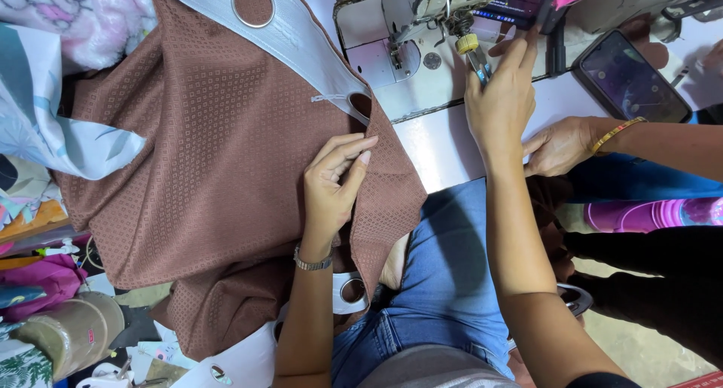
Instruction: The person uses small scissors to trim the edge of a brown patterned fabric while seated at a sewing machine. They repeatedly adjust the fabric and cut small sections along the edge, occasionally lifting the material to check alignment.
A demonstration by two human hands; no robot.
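Observation:
A large brown patterned curtain fabric (203,154) with a white eyelet band (286,34) lies across the sewing table and my lap. My left hand (335,181), wearing a metal watch, rests on the fabric's right edge with its fingers curled, pinching a fold. My right hand (501,94) reaches up to the sewing machine (422,19) and holds small blue-handled snips (480,64) near the needle area. Metal rings (253,4) are set into the white band.
Another person's hand (561,147) with a coloured bangle rests on the white table (437,139) at the right. A phone (631,75) lies on the table's far right. Floral cloths (45,94) and clutter pile at the left, a thread cone (68,331) below.

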